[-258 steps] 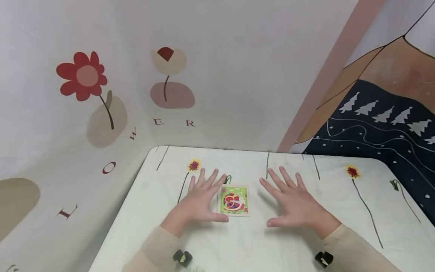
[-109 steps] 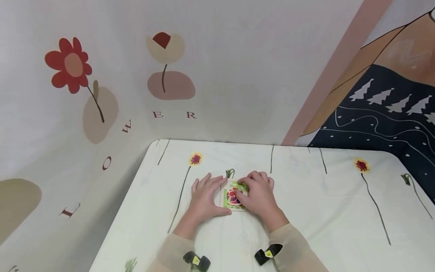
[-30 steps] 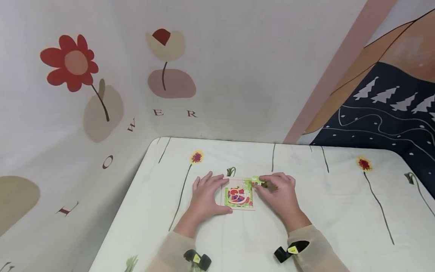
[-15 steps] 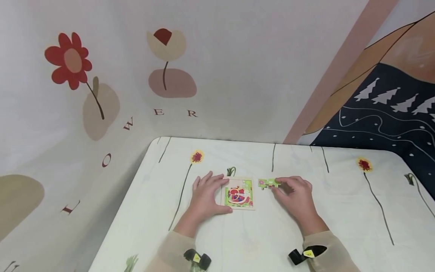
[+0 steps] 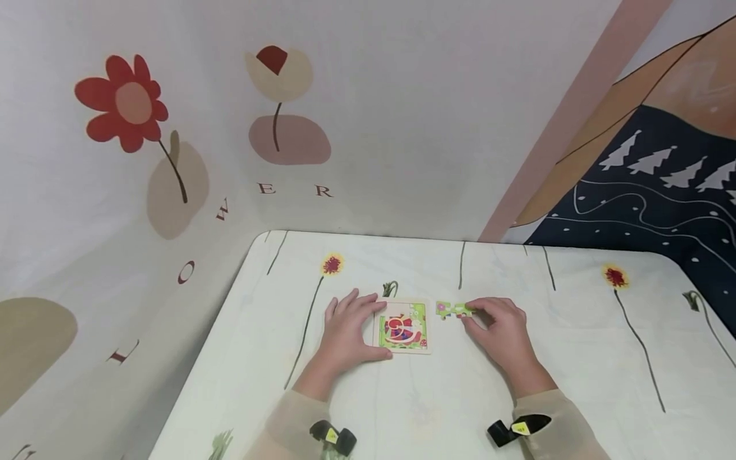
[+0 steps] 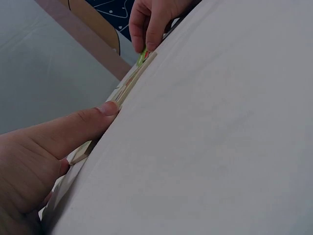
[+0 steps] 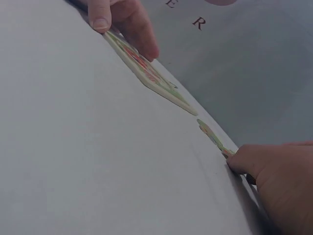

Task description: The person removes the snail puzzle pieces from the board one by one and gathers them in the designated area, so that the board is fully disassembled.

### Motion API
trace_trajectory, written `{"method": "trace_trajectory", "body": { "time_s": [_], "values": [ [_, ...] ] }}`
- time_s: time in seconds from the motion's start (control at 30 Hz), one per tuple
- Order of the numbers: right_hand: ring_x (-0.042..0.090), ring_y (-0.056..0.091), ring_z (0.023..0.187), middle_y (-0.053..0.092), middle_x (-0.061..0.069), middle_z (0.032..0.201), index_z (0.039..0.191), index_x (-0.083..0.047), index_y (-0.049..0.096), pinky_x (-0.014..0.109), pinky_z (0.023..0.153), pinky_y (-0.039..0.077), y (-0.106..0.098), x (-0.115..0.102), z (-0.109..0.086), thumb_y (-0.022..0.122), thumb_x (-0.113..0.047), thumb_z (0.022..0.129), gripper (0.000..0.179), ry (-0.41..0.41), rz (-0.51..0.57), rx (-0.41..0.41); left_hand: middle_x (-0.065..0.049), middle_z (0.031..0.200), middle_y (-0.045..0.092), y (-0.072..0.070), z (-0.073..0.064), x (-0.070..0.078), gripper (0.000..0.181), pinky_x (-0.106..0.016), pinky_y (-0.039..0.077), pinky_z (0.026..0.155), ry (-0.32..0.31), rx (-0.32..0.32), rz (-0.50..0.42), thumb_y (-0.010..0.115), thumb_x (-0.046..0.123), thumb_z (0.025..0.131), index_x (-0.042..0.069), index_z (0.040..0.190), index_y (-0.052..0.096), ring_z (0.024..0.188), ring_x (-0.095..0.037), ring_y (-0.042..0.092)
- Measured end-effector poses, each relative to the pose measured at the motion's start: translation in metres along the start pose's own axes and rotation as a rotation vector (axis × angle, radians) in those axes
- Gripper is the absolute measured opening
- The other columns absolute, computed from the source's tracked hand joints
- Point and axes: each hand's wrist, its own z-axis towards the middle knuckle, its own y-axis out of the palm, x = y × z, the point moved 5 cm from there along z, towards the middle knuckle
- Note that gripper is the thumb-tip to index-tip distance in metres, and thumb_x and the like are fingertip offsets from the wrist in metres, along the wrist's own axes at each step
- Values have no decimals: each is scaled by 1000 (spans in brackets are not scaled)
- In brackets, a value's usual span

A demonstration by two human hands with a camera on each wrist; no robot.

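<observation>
A small wooden jigsaw puzzle (image 5: 397, 309) with a red snail picture lies flat on the table. Bare wood shows along its upper left part. My left hand (image 5: 347, 329) holds its left side, thumb at the near corner and index finger at the far one. The left wrist view has the thumb pressed on the wooden edge. Just right of the puzzle, two green jigsaw pieces sit side by side, the left one with a pink flower (image 5: 442, 308). My right hand (image 5: 502, 329) pinches the right-hand piece (image 5: 462, 310) between thumb and index finger, fingertips covering its end.
A white cloth printed with flowers covers the table (image 5: 425, 409). Behind stands a pale printed curtain (image 5: 397, 128), with a dark blue panel (image 5: 638, 191) at the right. Each sleeve carries a black wrist device, left (image 5: 333, 437) and right (image 5: 519, 430).
My right hand has taken green pieces off the puzzle's upper part and moved them right onto the table. Over the last half second the right piece shifts slightly. The left hand stays put.
</observation>
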Motion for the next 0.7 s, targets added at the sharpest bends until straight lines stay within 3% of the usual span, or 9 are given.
{"method": "trace_trajectory", "body": {
  "time_s": [0.47,0.7],
  "values": [
    [34,56,114,70,11,113,111,-8,81,65,104,29,5,-15,6,86,-13,87,25,-30,-23,-5,0,161,52,1,0,0,96,-68,10,124,-17,5,-3,102,50,64,24,148,64,158,-37,28],
    [36,47,120,67,10,115,109,-11,83,64,104,27,20,-27,9,87,-23,88,24,-14,-72,-27,-1,161,52,1,0,3,94,-70,10,123,-19,-2,-1,101,51,65,23,148,65,158,-37,29]
  ]
}}
